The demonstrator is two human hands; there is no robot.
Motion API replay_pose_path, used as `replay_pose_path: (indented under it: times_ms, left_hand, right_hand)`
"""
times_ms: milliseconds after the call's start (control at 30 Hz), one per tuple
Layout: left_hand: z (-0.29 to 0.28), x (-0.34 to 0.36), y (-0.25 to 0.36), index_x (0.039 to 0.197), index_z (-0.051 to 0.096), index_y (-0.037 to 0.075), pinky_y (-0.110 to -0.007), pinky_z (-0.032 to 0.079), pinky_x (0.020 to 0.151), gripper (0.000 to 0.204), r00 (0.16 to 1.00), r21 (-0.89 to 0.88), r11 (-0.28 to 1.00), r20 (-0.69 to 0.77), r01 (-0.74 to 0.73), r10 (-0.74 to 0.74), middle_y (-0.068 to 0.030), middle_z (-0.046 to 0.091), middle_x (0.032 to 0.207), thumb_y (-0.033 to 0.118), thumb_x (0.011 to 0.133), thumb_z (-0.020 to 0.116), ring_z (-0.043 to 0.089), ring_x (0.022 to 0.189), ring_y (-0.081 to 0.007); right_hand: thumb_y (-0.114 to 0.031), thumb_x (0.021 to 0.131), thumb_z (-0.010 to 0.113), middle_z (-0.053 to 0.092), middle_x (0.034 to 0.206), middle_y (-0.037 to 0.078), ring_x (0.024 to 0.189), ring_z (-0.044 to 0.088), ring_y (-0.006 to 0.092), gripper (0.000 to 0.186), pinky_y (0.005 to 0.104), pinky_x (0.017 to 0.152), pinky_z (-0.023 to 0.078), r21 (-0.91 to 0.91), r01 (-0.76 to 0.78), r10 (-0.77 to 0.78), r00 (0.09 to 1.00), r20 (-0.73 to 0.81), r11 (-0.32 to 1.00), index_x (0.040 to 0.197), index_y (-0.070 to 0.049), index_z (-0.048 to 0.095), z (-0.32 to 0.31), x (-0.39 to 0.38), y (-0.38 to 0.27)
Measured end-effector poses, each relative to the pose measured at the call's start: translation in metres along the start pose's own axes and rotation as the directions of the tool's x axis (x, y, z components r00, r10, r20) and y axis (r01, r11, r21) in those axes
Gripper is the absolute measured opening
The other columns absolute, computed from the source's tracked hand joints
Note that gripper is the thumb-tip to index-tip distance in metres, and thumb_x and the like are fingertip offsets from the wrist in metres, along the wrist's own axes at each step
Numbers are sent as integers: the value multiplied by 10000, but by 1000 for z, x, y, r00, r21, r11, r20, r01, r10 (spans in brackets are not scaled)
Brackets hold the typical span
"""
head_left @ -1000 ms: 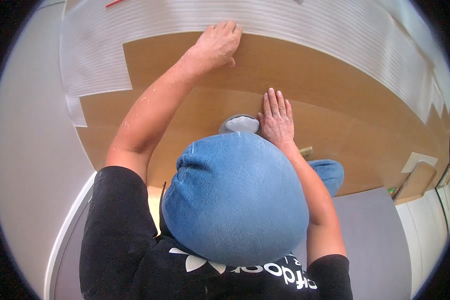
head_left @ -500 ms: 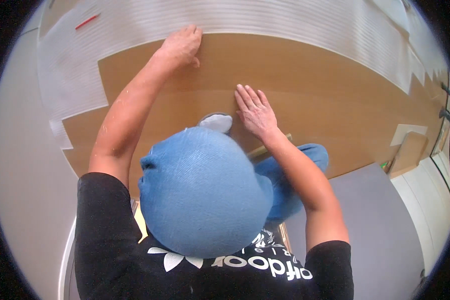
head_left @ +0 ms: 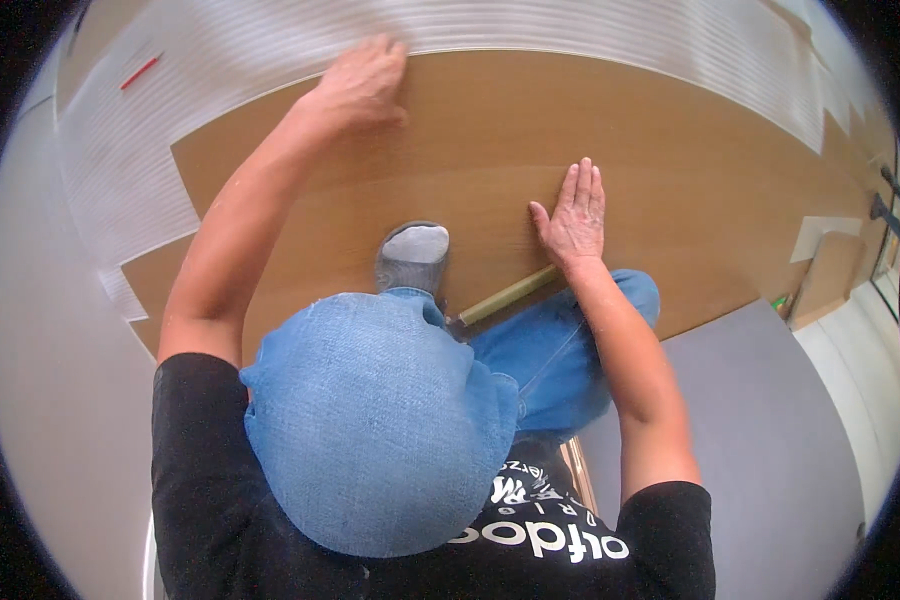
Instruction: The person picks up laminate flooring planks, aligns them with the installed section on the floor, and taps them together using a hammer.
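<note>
My left hand [head_left: 362,85] rests at the far edge of the wood-coloured floor boards [head_left: 470,120]. Its fingertips reach over the rim onto the white ribbed underlay [head_left: 530,25]; the thumb is apart and the fingers are slightly blurred. Further right, my right hand [head_left: 575,222] lies flat on the boards, fingers stretched out and thumb spread, holding nothing. Between my knees and that hand lies a yellowish bar [head_left: 508,296], partly hidden by my right forearm and leg. My grey shoe [head_left: 412,255] stands on the boards behind my bent knee.
A red pencil-like stick [head_left: 140,72] lies on the underlay at the far left. Stepped board ends border the pale wall [head_left: 30,300]. At right are a grey sheet [head_left: 750,420], a short board piece [head_left: 827,275] and dark clamp-like objects [head_left: 890,210].
My right hand has slid to the right across the boards, fingers now pointing away from me. My left hand stays at the far edge. More of the shoe and yellowish bar shows.
</note>
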State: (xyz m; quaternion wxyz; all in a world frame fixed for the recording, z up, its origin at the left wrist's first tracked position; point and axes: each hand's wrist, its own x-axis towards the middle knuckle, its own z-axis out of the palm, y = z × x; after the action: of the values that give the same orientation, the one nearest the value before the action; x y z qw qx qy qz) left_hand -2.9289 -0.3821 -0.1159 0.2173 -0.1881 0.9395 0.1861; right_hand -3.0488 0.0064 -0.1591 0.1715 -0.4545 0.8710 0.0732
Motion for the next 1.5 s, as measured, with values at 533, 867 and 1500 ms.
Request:
replay_pose_path:
  times_ms: [533, 867, 1500]
  left_hand:
    - [7, 23, 81, 1355, 464, -27, -483, 475, 1038, 903, 978, 127, 991, -201, -33, 59, -185, 542, 1321, 266, 656, 953, 537, 1281, -366]
    - [7, 24, 82, 1397, 439, -29, -480, 477, 1049, 965, 990, 107, 994, -134, -24, 38, -215, 555, 1335, 261, 636, 957, 546, 1274, -402]
    - [-3, 113, 133, 1308, 454, -39, -486, 482, 1035, 900, 974, -154, 962, -8, -224, 226, -256, 546, 1239, 293, 641, 958, 544, 1229, -438]
  right_hand:
    - [-614, 940, 588, 231, 1661, 222, 1545, 224, 358, 946, 480, 1273, 139, 45, 19, -16, 998, -60, 999, 1562, 41, 307, -3, 9, 24]
    - [-669, 981, 494, 144, 1675, 271, 1553, 164, 405, 1018, 439, 1277, 187, 81, -386, 391, 918, -64, 919, 1567, 114, 213, -1, 22, 129]
    - [-669, 955, 532, 196, 1678, 234, 1570, 161, 350, 995, 490, 1270, 141, 57, -323, 321, 946, 39, 945, 1580, 53, 254, -26, 17, 141]
